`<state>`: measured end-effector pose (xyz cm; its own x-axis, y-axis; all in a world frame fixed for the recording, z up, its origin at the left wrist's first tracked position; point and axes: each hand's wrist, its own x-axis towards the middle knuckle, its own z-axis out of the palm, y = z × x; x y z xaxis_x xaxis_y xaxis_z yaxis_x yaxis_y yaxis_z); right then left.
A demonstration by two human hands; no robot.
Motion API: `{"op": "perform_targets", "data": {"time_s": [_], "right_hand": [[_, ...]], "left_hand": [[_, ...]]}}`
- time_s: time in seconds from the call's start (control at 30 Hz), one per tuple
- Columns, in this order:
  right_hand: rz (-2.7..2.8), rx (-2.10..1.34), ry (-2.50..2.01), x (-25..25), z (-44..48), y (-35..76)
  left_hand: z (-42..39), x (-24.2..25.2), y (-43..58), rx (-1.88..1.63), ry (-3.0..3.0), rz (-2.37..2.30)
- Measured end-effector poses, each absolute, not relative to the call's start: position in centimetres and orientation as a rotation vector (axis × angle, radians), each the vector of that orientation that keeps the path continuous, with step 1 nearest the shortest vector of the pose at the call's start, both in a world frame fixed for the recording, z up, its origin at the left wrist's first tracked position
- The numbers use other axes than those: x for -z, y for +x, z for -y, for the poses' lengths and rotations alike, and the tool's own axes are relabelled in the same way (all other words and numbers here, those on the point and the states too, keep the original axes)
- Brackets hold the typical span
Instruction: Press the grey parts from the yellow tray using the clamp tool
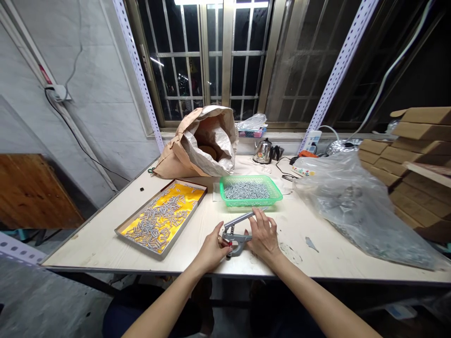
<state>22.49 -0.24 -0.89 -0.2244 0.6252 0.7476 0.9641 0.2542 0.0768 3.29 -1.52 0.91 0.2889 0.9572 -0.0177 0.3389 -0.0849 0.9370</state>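
Both hands hold a grey metal two-handled hand tool [239, 238] just above the table's front edge; its exact kind is unclear. A dark coil spring [232, 230] sits between its spread handles. My left hand [212, 249] is closed on the tool's left end, by a small red part. My right hand [262, 234] grips its handles from the right, the fingers bent over the upper one. Behind the tool, a green plastic basket [252, 203] holds many small silvery metal pieces. To the left, a shallow tray [162, 256] lined in yellow holds many small spring-like metal pieces.
A large open paper sack [176, 157] lies at the back. A steel kettle [262, 152] stands behind the basket. At right are a bulky clear plastic bag [352, 206] and stacked cardboard boxes [419, 155]. A flat grey scrap [311, 244] lies on the table [338, 258].
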Motion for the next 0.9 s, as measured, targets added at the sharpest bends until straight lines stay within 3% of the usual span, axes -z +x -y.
{"op": "perform_targets", "data": {"time_s": [0.13, 0.37, 0.7, 0.9], "right_hand": [[1.983, 0.699, -1.365, 0.9, 0.1, 22.8], [2.326, 0.405, -1.621, 0.4, -1.0, 23.7], [2.296, 0.456, -1.552, -1.5, -1.9, 22.3], [2.189, 0.508, -1.442, -1.6, -2.2, 22.2]], "left_hand": [[2.0, 0.2, 2.8, -0.907, 1.486, -1.167], [2.7, -0.5, 1.7, -1.213, 1.353, -1.381], [1.6, -0.7, 4.1, -0.962, 1.137, -1.302], [1.5, -1.3, 4.3, -0.992, 1.179, -1.36]]}}
